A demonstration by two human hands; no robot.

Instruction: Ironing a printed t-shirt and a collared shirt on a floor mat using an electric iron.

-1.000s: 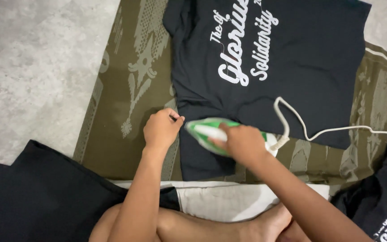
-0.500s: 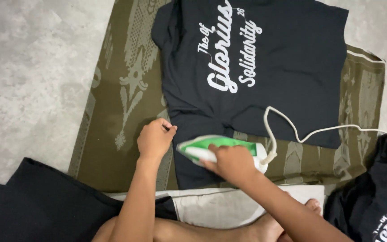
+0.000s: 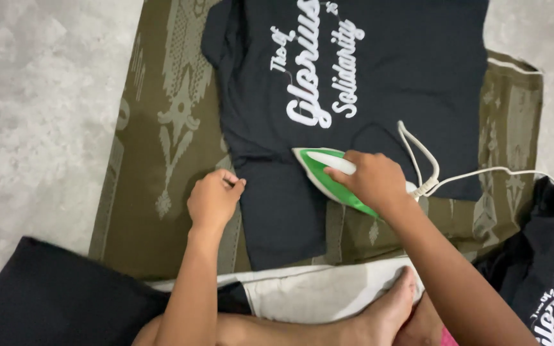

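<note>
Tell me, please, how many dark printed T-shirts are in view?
2. One dark T-shirt lies spread on the olive mat, under the green iron. Another T-shirt is bunched at the lower right edge, partly cut off.

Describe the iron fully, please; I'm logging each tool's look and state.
The clothes iron has a green body with a white handle, plastic by the look. It lies sole-down on the dark printed T-shirt, its pointed tip toward the left. The right hand grips the handle, hiding much of it. A white cord leaves its rear through a ribbed sleeve, loops on the shirt and runs off to the right. The soleplate is hidden.
</note>
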